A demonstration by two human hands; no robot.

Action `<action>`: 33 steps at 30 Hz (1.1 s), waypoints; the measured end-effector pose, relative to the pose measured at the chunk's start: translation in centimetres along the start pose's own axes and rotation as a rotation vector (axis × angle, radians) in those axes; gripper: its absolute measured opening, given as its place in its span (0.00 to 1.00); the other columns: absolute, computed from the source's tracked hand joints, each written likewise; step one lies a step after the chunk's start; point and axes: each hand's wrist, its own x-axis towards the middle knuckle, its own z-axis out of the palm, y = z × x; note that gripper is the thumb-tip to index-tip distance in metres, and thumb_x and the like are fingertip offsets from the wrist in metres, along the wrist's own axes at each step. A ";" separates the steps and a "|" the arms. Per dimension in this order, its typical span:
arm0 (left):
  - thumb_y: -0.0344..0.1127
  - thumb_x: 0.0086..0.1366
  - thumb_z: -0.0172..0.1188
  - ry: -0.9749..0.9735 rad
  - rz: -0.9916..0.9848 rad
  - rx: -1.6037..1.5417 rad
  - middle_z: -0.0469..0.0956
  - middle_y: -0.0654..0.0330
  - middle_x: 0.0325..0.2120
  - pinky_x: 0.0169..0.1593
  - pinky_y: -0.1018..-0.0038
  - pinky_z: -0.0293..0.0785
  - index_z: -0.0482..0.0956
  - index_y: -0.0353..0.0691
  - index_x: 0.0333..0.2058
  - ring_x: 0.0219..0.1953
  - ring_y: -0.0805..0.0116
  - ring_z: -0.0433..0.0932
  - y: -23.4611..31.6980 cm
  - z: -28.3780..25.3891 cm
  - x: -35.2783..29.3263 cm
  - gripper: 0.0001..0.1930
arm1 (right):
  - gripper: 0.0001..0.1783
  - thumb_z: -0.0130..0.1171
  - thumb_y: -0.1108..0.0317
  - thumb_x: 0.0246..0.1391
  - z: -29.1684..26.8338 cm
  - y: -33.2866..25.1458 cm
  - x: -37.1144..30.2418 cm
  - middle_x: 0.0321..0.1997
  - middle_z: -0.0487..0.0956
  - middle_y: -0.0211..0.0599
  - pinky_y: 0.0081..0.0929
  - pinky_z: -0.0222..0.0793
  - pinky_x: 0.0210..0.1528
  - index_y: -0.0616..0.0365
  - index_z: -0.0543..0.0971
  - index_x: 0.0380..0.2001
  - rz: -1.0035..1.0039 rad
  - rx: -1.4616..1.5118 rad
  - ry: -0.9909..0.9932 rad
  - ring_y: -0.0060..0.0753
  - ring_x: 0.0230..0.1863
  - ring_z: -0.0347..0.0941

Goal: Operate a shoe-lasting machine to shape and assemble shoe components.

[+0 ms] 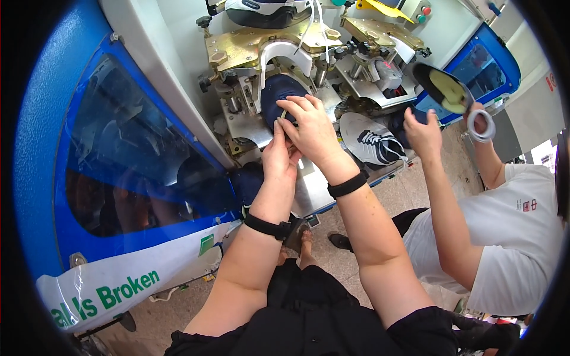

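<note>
Leaning in close, the person's bare left hand (pixel 279 157) and bare right hand (pixel 311 126) meet at a dark blue, rounded shoe (pixel 276 89), just past their fingertips. A thin, pale yellow strip (pixel 284 113) is by them; one cannot tell if either hand pinches it. Right of the grip sits a white-and-black lace-up shoe (pixel 358 133).

Bright, even light is falling on the left hand (pixel 280 157) and right hand (pixel 310 127). Left of them, a dark window (pixel 136 154) is carrying hazy reflections; below them, a metal plate (pixel 312 188) is shining. Farther out, fisheye distortion is bending straight edges toward black corners.
</note>
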 end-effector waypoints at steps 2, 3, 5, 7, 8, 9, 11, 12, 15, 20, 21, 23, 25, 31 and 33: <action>0.54 0.66 0.57 0.010 -0.021 0.012 0.76 0.61 0.34 0.42 0.70 0.78 0.72 0.39 0.46 0.36 0.71 0.77 0.0 -0.1 0.1 0.23 | 0.20 0.63 0.62 0.51 0.1 0.0 0.0 0.54 0.76 0.38 0.42 0.63 0.61 0.50 0.78 0.49 0.008 0.001 -0.010 0.53 0.58 0.65; 0.54 0.66 0.57 0.012 -0.021 0.012 0.76 0.61 0.34 0.42 0.70 0.78 0.72 0.39 0.46 0.36 0.71 0.77 0.0 -0.2 0.1 0.23 | 0.20 0.63 0.62 0.51 0.1 -0.1 0.0 0.54 0.76 0.38 0.42 0.63 0.61 0.50 0.78 0.49 0.007 0.003 -0.012 0.53 0.58 0.65; 0.54 0.67 0.56 -0.002 -0.016 0.003 0.76 0.60 0.35 0.43 0.70 0.78 0.72 0.39 0.46 0.37 0.71 0.77 0.1 -0.3 0.2 0.22 | 0.20 0.63 0.63 0.51 0.1 -0.2 0.1 0.54 0.76 0.38 0.41 0.64 0.61 0.50 0.78 0.49 -0.005 0.005 -0.005 0.53 0.58 0.65; 0.54 0.67 0.56 -0.009 -0.016 0.004 0.76 0.60 0.36 0.43 0.70 0.78 0.72 0.39 0.46 0.37 0.71 0.77 -0.2 -0.1 0.1 0.22 | 0.20 0.63 0.63 0.51 -0.1 0.1 0.0 0.53 0.76 0.38 0.41 0.64 0.61 0.50 0.78 0.49 -0.009 -0.002 -0.007 0.53 0.58 0.65; 0.54 0.67 0.56 -0.018 -0.015 0.006 0.76 0.60 0.37 0.43 0.70 0.78 0.72 0.39 0.46 0.38 0.71 0.77 -0.3 0.0 0.1 0.22 | 0.20 0.63 0.63 0.51 -0.3 0.2 0.0 0.53 0.76 0.39 0.41 0.64 0.61 0.50 0.78 0.49 -0.015 -0.008 -0.006 0.53 0.58 0.65; 0.54 0.67 0.56 -0.016 -0.012 0.008 0.76 0.60 0.37 0.43 0.70 0.78 0.72 0.39 0.46 0.38 0.71 0.77 -0.2 0.0 0.1 0.22 | 0.20 0.63 0.63 0.51 -0.1 0.2 0.0 0.53 0.76 0.39 0.41 0.64 0.61 0.50 0.78 0.49 -0.016 -0.004 -0.005 0.53 0.58 0.65; 0.54 0.67 0.56 0.010 -0.026 0.021 0.76 0.61 0.37 0.43 0.70 0.78 0.72 0.38 0.46 0.38 0.72 0.77 -0.1 -0.1 0.1 0.23 | 0.20 0.63 0.63 0.51 0.1 0.2 0.0 0.53 0.76 0.39 0.41 0.64 0.61 0.51 0.78 0.48 -0.027 -0.010 0.000 0.53 0.58 0.65; 0.54 0.67 0.56 0.007 -0.025 0.022 0.76 0.61 0.37 0.43 0.70 0.78 0.72 0.38 0.46 0.38 0.72 0.77 -0.1 0.0 0.1 0.23 | 0.20 0.63 0.63 0.51 0.2 0.3 0.0 0.53 0.76 0.39 0.41 0.64 0.61 0.51 0.78 0.48 -0.027 -0.012 0.003 0.53 0.58 0.65; 0.53 0.66 0.58 0.028 0.002 -0.012 0.76 0.58 0.31 0.40 0.65 0.78 0.73 0.35 0.42 0.33 0.66 0.77 -0.4 0.1 0.1 0.23 | 0.20 0.63 0.63 0.50 0.2 0.4 -0.2 0.53 0.76 0.39 0.41 0.64 0.61 0.51 0.78 0.49 -0.023 -0.008 0.006 0.52 0.57 0.65; 0.53 0.65 0.59 0.039 -0.005 -0.018 0.76 0.59 0.30 0.40 0.66 0.78 0.73 0.36 0.41 0.32 0.67 0.77 -0.5 -0.1 0.4 0.23 | 0.21 0.65 0.63 0.47 0.2 0.3 -0.2 0.50 0.77 0.39 0.42 0.61 0.63 0.49 0.78 0.47 -0.027 -0.001 0.040 0.51 0.54 0.68; 0.53 0.65 0.59 0.041 -0.004 -0.019 0.76 0.59 0.30 0.40 0.66 0.78 0.73 0.36 0.41 0.32 0.67 0.77 -0.5 -0.1 0.3 0.23 | 0.21 0.65 0.63 0.47 0.2 0.4 -0.2 0.50 0.77 0.39 0.42 0.61 0.63 0.49 0.78 0.47 -0.028 0.000 0.038 0.51 0.54 0.68; 0.53 0.65 0.59 0.052 -0.001 -0.017 0.76 0.59 0.29 0.40 0.66 0.78 0.74 0.36 0.40 0.32 0.67 0.77 -0.5 -0.1 0.3 0.22 | 0.21 0.65 0.63 0.48 0.4 0.5 -0.2 0.49 0.77 0.40 0.43 0.61 0.63 0.50 0.78 0.47 -0.038 -0.008 0.043 0.50 0.54 0.68; 0.53 0.65 0.60 0.051 0.002 -0.013 0.76 0.60 0.29 0.40 0.67 0.78 0.74 0.36 0.40 0.32 0.67 0.77 -0.4 -0.1 0.2 0.22 | 0.21 0.64 0.63 0.49 0.2 0.4 -0.1 0.51 0.76 0.39 0.42 0.63 0.61 0.50 0.78 0.48 -0.035 -0.007 0.021 0.52 0.56 0.67; 0.53 0.64 0.61 0.049 -0.001 -0.011 0.76 0.60 0.29 0.40 0.67 0.78 0.74 0.35 0.38 0.32 0.67 0.77 -0.4 0.3 0.1 0.23 | 0.21 0.64 0.63 0.50 -0.2 0.4 0.1 0.54 0.75 0.39 0.41 0.65 0.60 0.50 0.78 0.49 -0.026 -0.004 -0.013 0.53 0.57 0.65; 0.53 0.63 0.61 0.050 -0.004 -0.022 0.76 0.60 0.30 0.40 0.67 0.78 0.74 0.35 0.38 0.32 0.67 0.77 -0.4 0.2 0.2 0.23 | 0.21 0.64 0.63 0.50 -0.3 0.4 0.1 0.54 0.75 0.39 0.41 0.65 0.60 0.50 0.78 0.49 -0.023 -0.011 -0.022 0.53 0.57 0.66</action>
